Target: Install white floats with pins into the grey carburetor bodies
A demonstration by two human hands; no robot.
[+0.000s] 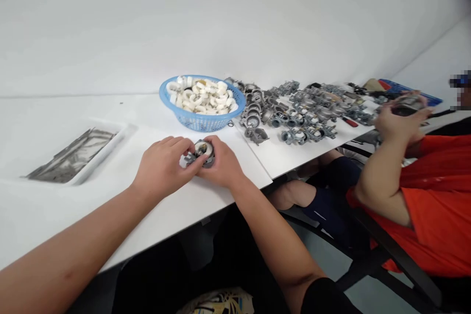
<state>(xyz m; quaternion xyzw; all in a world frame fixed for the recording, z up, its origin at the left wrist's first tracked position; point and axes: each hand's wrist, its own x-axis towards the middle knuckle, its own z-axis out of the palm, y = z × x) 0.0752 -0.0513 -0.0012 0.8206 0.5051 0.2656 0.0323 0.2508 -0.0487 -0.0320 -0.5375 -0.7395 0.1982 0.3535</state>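
1. The cast-metal housing (192, 158) is sitting between the person's two hands, near the front edge of the worktop (110, 206); the hands hide whether it is touching the surface.
2. The fingers (180, 146) of the left hand (162, 167) are curling over the housing's left side and gripping it.
3. The fingers (212, 149) of the right hand (222, 163) are closing around its right side, so both hands are gripping it.
4. The housing is showing a dull grey finish, with small lugs jutting out to the left. A white ring (203, 148) is sitting in its opening, though blur and the fingers are hiding the finer detail.
5. A blue plastic basket (161, 93) is standing just beyond the hands, heaped with more white rings (200, 97).
6. A spread of similar grey metal housings (294, 113) is lying to the right of the basket, with a red-handled screwdriver (349, 121) beside it.
7. A white tray (99, 157) holding a grey sheet (71, 155) is sitting to the left.
8. A seated co-worker in an orange shirt (434, 201) is holding a metal piece (406, 105) up in both hands (399, 122).
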